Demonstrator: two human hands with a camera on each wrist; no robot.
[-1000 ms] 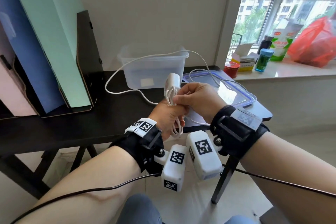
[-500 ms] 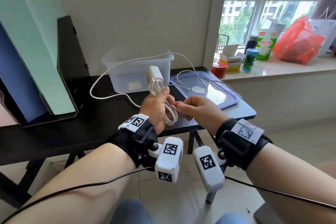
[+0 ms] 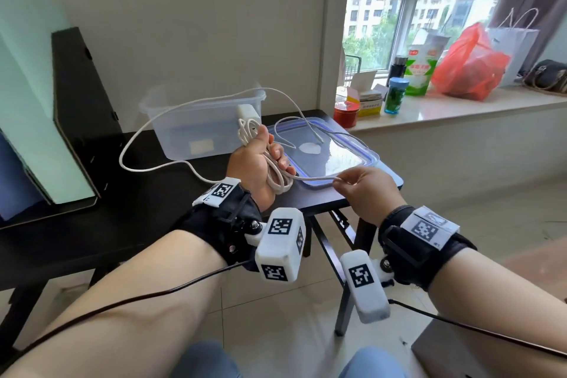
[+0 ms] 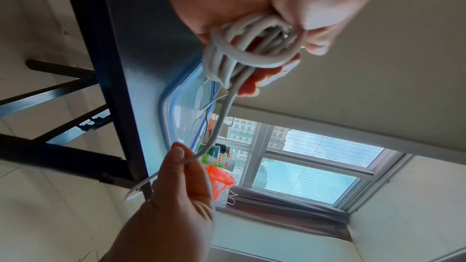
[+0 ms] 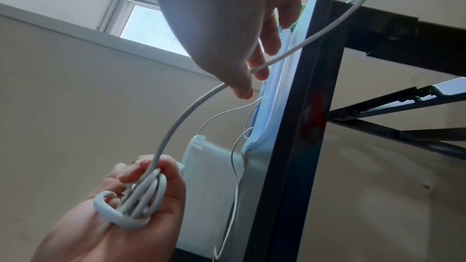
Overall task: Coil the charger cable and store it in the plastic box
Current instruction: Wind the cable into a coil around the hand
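Cable (image 3: pixel 277 176): white, thin, limp, light; likely springs loose unless pinched. Several loops bunched with the charger block (image 3: pixel 249 115) in the left hand (image 3: pixel 256 167), fingers curled round them; right hand (image 3: pixel 366 193) pinches the running strand beside it. Slack trails across table (image 3: pixel 129 193), lid (image 3: pixel 337 159) and over the open plastic box (image 3: pixel 199 129).

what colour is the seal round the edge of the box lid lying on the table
Blue, a thin band just inside the clear lid's rim. It shows best in the head view.
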